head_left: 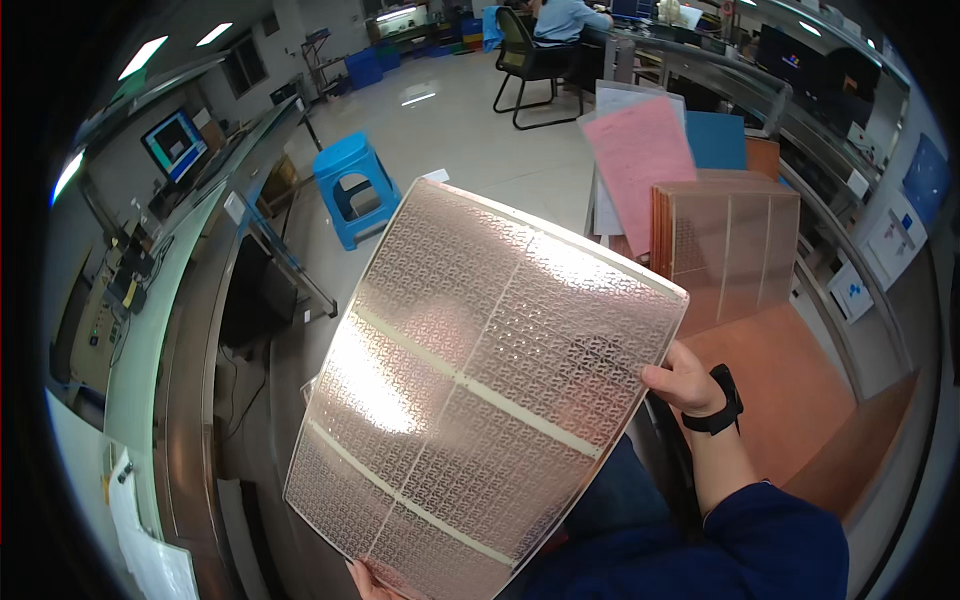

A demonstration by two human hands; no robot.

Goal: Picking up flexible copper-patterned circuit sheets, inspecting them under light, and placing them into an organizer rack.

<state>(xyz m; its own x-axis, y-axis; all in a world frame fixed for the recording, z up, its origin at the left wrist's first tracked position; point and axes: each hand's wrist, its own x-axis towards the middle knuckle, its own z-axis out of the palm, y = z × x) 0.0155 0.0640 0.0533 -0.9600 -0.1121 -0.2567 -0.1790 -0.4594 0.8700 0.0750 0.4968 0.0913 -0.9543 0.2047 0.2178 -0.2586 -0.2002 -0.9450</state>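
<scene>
A large, shiny copper-coloured circuit board panel (520,330) fills the middle of the view, tilted. Fine repeated patterns cover it in blocks divided by pale strips. My right hand (688,380) grips its right edge, the thumb over the front and the other fingers mostly hidden behind; a black band circles that wrist. At the panel's lower left edge, my left hand (370,582) shows only in part, its fingers closed on the rim. Bright glare hides some of the panel's pattern.
Right of me, similar copper panels (740,240) stand stacked on a copper-coloured board (775,370), beside a pink sheet (640,160). A blue stool (350,185) stands ahead. A long bench (150,330) runs along the left. Farther off, a person (570,25) sits near a chair (520,55).
</scene>
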